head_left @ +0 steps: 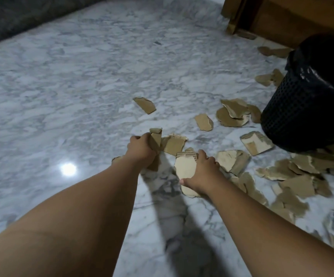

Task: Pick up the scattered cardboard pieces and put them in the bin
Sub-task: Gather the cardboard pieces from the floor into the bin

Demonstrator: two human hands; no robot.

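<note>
left hand (140, 147) grips brown scrap (156, 136); right hand (204, 172) clasps pale scrap (186, 169)

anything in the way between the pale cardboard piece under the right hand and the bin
Nothing upright. The right hand grips the pale cardboard piece; between it and the black mesh bin only other torn cardboard pieces lie flat on the marble floor, so a lifted carry looks clear.

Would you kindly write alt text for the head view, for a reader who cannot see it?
A person's left hand grips a cardboard scrap while the right hand holds a pale piece; more scraps litter the marble floor beside a black bin.
</note>
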